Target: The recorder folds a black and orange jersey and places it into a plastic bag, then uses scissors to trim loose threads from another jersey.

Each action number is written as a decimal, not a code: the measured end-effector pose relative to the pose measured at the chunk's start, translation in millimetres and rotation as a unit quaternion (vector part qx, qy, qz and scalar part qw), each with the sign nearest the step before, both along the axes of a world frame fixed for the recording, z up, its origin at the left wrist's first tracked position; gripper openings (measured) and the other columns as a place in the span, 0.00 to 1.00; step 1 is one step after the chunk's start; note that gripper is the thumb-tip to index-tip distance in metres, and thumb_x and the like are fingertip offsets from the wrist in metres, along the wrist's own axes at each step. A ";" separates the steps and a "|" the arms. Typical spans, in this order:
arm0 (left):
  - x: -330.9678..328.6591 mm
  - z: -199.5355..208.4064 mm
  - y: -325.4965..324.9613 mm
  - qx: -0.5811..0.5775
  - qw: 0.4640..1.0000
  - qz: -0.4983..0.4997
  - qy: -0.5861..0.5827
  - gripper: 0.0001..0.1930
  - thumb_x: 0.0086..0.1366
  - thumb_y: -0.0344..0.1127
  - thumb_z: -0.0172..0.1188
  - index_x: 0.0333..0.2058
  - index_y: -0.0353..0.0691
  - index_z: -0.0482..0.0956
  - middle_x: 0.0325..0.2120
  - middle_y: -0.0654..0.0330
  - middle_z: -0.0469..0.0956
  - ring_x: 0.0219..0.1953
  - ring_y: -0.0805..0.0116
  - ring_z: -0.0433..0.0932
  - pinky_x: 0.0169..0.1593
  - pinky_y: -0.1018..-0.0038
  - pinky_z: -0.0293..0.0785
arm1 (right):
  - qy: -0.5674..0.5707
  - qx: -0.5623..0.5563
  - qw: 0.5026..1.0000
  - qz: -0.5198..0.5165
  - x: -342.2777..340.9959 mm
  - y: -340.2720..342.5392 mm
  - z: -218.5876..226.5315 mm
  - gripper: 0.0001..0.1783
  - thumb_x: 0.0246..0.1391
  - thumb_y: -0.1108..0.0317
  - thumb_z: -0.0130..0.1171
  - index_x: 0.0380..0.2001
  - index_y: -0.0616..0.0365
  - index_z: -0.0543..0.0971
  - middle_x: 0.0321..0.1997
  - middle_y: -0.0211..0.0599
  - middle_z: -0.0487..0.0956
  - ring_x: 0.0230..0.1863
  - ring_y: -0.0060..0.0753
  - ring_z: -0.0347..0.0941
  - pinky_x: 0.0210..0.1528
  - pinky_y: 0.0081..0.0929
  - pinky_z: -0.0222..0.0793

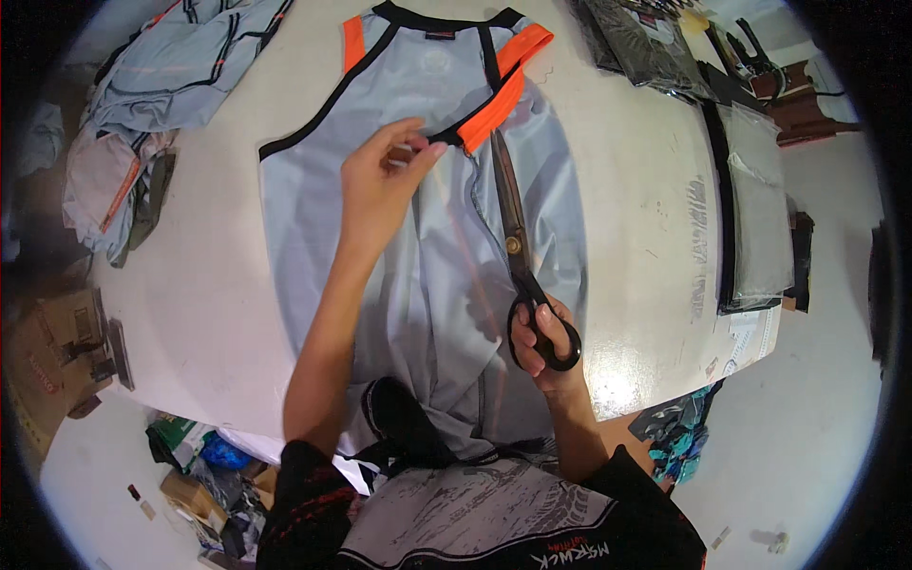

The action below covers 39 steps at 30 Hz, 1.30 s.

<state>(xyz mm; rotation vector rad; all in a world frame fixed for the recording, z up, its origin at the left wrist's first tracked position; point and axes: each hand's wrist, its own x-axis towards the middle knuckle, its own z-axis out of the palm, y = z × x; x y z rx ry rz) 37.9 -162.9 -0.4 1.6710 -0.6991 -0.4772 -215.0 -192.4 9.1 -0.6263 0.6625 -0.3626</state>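
A light grey sleeveless top (389, 256) with black trim and orange shoulder panels lies spread on the white table in front of me. My left hand (385, 176) pinches the black edging at the lower end of an orange panel (499, 109), drawing it up off the fabric. In my right hand (546, 342) is a pair of large scissors (513, 237) with black handles, its fingers through the loops. The blades point away from me, looking closed or nearly so, and their tips lie close beside the orange panel's lower end. A dark seam runs down the fabric beside the blades.
More grey garments (166, 81) are heaped at the table's far left. Dark garments in clear bags (646, 43) lie at the far right, and clear plastic bags (755, 204) rest along the right edge. Below the left side are a cardboard box (52, 361) and assorted packets (223, 451).
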 end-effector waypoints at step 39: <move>-5.6 -35.3 -23.5 -0.083 0.991 -0.023 0.102 0.05 0.70 0.30 0.53 0.35 0.35 0.75 0.39 0.57 0.81 0.38 0.76 0.77 0.39 0.79 0.72 | 0.064 -0.012 0.997 0.033 20.8 1.4 -3.9 0.17 0.56 0.59 0.64 0.25 0.56 0.69 0.15 0.25 0.67 0.09 0.13 0.59 0.10 0.15 0.53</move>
